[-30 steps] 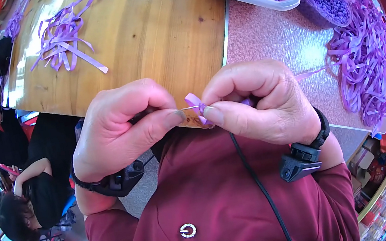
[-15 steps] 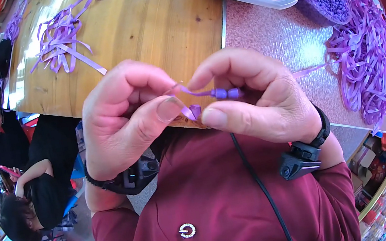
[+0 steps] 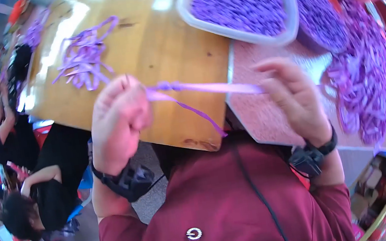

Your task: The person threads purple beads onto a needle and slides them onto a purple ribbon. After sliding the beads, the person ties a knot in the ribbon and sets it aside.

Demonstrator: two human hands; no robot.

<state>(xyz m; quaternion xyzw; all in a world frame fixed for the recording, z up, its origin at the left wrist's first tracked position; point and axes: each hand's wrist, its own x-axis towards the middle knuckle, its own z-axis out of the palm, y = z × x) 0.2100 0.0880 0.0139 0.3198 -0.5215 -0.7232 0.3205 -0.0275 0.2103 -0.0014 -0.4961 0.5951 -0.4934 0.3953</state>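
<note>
Mid-frame, the lilac ribbon [image 3: 213,87] stretches left to right, its long axis dipping slightly rightward, over a glossy wooden surface [image 3: 165,39] in a room with a person in black [image 3: 51,198] at frame left, from the left hand [image 3: 119,119]'s clenched, grasping fingers to the right hand [image 3: 298,99]'s blurred ones, whose grip I cannot tell.
</note>
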